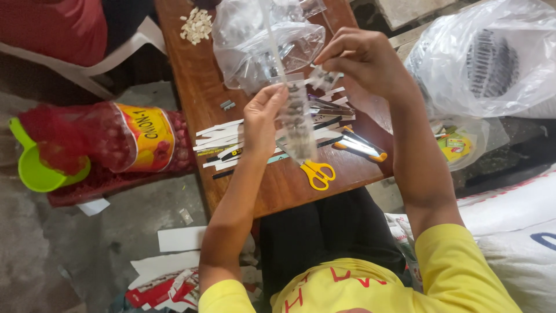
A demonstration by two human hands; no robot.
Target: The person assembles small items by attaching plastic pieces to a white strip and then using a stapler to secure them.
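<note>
A person's hands work a narrow clear packet above a wooden tabletop [191, 87].

The left hand [262, 119] is closed on the side of the long clear packet [296, 119] of small dark pieces, held upright over the middle of the tabletop; the right hand [359, 58] pinches a small piece at the packet's top. Below lie white paper strips [219, 134], and yellow-handled scissors [317, 173] rest near the tabletop's near edge. A clear plastic bag [260, 40] sits toward the far edge.
</note>
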